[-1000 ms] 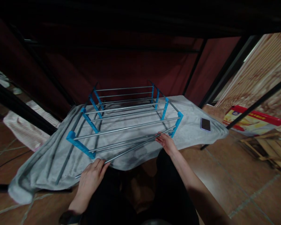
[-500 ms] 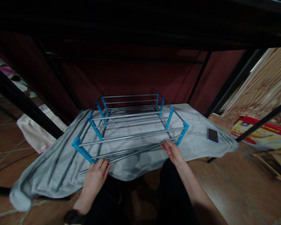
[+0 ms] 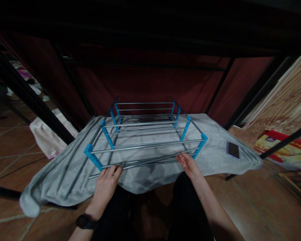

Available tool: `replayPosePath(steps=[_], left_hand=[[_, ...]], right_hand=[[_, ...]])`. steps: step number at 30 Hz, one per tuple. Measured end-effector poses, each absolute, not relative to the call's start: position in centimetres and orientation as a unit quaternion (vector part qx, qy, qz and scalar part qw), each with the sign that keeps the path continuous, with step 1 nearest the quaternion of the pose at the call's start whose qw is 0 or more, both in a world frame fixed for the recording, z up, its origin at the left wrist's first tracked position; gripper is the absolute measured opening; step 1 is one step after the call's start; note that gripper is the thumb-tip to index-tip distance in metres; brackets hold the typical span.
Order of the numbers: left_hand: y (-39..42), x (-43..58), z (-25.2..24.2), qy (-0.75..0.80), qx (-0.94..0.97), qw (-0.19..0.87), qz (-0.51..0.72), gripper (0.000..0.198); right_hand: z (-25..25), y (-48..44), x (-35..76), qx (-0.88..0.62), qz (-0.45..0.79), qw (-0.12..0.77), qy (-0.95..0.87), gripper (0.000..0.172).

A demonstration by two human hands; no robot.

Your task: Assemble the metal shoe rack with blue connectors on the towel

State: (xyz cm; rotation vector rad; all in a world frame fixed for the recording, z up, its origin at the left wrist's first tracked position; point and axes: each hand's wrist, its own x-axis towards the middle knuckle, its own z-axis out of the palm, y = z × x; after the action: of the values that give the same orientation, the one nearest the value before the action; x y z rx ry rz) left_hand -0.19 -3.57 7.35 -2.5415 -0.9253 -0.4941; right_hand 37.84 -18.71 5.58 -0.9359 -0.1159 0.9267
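Observation:
A rack of grey metal rods and blue plastic side pieces [image 3: 145, 134] lies on a grey towel [image 3: 210, 147] spread over the floor. A loose metal rod [image 3: 140, 163] runs slantwise along the rack's near side. My left hand [image 3: 105, 182] grips its left end, fingers curled around it. My right hand [image 3: 188, 164] pinches the rod's right end beside the rack's near right blue corner piece [image 3: 200, 144]. A dark watch [image 3: 84, 221] is on my left wrist.
A phone [image 3: 233, 150] lies on the towel's right part. A red and yellow box [image 3: 283, 149] sits at the right. Black metal frame bars [image 3: 27, 97] cross overhead and at both sides. A striped cloth [image 3: 50, 140] lies at the left on the tile floor.
The view has shifted so the rack sits further right and lower. Both hands have brought the loose rod closer to the rack's near side, at a flatter angle.

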Motion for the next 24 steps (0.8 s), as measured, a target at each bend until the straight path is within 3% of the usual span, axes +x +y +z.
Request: replayPosePath(steps=[14, 19, 24], left_hand=[[-3.9, 1.9, 9.1, -0.351, -0.913, 0.159, -0.137, 0.039], [-3.8, 2.3, 8.9, -0.357, -0.912, 0.148, -0.139, 0.035], [-3.3, 2.8, 9.0, -0.345, -0.917, 0.149, -0.134, 0.036]], right_hand=[[5.3, -19.2, 38.1, -0.474, 0.463, 0.747, -0.050, 0.007], [5.1, -20.1, 36.4, -0.538, 0.489, 0.673, -0.138, 0.030], [6.3, -19.9, 34.2, -0.619, 0.382, 0.631, -0.271, 0.043]])
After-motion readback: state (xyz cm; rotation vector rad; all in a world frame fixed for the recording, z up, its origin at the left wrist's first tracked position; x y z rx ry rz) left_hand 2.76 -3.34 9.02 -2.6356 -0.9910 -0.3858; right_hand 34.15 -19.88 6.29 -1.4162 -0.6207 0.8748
